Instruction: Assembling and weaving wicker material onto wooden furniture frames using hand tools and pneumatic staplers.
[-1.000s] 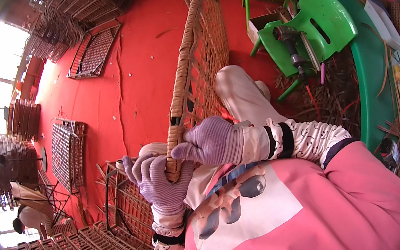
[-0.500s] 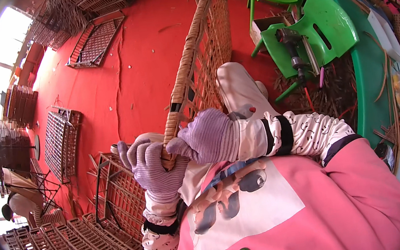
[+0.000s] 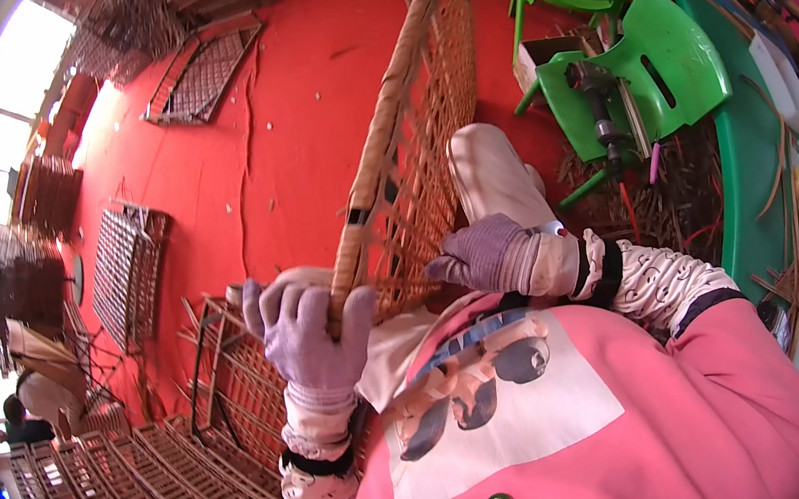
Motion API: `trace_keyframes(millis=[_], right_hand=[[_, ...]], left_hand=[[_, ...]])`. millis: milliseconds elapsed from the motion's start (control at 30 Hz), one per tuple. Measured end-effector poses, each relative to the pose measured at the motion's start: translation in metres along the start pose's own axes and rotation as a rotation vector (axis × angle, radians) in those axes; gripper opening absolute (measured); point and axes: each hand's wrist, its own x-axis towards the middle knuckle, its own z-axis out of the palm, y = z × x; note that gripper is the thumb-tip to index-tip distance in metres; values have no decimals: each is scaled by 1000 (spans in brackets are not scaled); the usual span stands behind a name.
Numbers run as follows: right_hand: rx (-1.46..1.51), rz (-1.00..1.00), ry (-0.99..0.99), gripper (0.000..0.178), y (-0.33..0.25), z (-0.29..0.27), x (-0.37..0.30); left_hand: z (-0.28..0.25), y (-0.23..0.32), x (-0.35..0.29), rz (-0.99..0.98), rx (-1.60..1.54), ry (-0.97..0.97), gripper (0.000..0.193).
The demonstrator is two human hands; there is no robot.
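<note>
A long woven cane panel [image 3: 449, 102] slants up and away in front of me, its lattice set along a frame rail wrapped in cane strip [image 3: 382, 115]. My left hand [image 3: 315, 336], in a pale purple knit glove, grips the near end of that rail, thumb on one side and fingers on the other. A black band shows on the rail above it. My right hand [image 3: 493, 255], gloved alike, is closed at the lattice's near right edge, beside my knee. Its fingertips touch the weave; whether they pinch a strand is hidden.
To the right, a green chair [image 3: 684, 71] carries a power drill [image 3: 597, 102], with brown scraps [image 3: 650, 196] beneath. A green table [image 3: 753, 173] runs along that side. Lattice racks [image 3: 118, 488] are stacked at lower left; another rack [image 3: 130, 275] lies on the red floor [image 3: 198, 175].
My right hand has left the rail and moved right to the lattice's edge. My left hand still grips the rail's end, its thumb now showing on the right. The view has shifted slightly.
</note>
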Motion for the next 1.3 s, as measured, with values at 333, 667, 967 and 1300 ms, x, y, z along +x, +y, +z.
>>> trace_keyframes(millis=[333,667,967,1300], right_hand=[[128,131,207,50,35,-11,15],[258,209,644,40,145,-34,8],[406,367,493,32,164,-5,-13],[858,392,112,36,135,-13,51]], left_hand=[[4,-21,45,-253,298,-184,42],[45,-79,123,-227,47,-263,41],[93,-126,221,-751,-287,-333,55],[99,-152,232,-726,-248,-387,49]])
